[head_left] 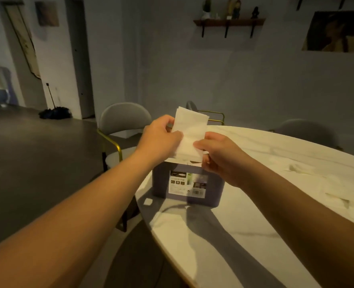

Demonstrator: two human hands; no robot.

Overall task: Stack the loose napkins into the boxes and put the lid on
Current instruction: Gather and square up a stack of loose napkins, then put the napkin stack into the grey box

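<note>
Both hands [184,146] pinch the napkin stack [189,134] upright over the box [188,183]; loose sheets may splay, snagging its rim.

Room dimly lit, warm cast. Table [244,225] lit brightest; hard arm shadows cast across it. Box [161,188] shadow thrown left, light judged from right. Back wall [192,75] left murky, grainy. Slight softness seen throughout; edges bent by wide-angle lens

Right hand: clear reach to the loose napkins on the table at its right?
Likely yes: only bare table lies between. But the right hand, with the left hand, pinches the napkin stack and must release first to take the loose napkins.
</note>
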